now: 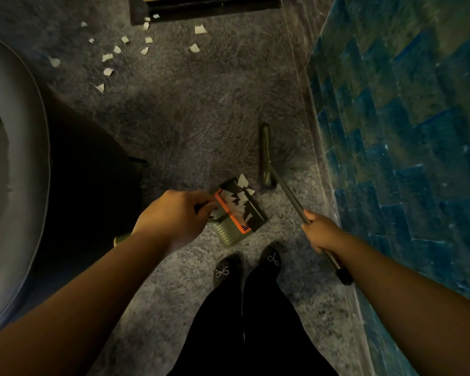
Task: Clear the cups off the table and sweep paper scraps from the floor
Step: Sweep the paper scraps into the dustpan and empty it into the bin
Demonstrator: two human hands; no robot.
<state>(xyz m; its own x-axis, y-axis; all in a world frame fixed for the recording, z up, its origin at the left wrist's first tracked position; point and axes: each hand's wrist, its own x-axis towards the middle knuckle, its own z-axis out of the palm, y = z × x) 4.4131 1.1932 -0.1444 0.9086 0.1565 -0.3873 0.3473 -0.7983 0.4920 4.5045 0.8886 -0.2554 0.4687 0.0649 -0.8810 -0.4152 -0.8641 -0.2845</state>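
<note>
My left hand (174, 215) grips the handle of a dark green dustpan (239, 215) with an orange lip, held just above the grey carpet in front of my feet. Several white paper scraps (242, 192) lie in the pan. My right hand (320, 232) holds the metal shaft of a broom (288, 191), whose dark head (266, 156) rests on the carpet just beyond the pan. More white paper scraps (120, 50) are scattered on the carpet at the far left. No cups are in view.
A round grey table edge (25, 164) curves along the left, with deep shadow beneath it. A blue tiled wall (404, 131) runs down the right side. A dark piece of furniture (201, 6) stands at the top. My dark shoes (244, 264) stand behind the pan.
</note>
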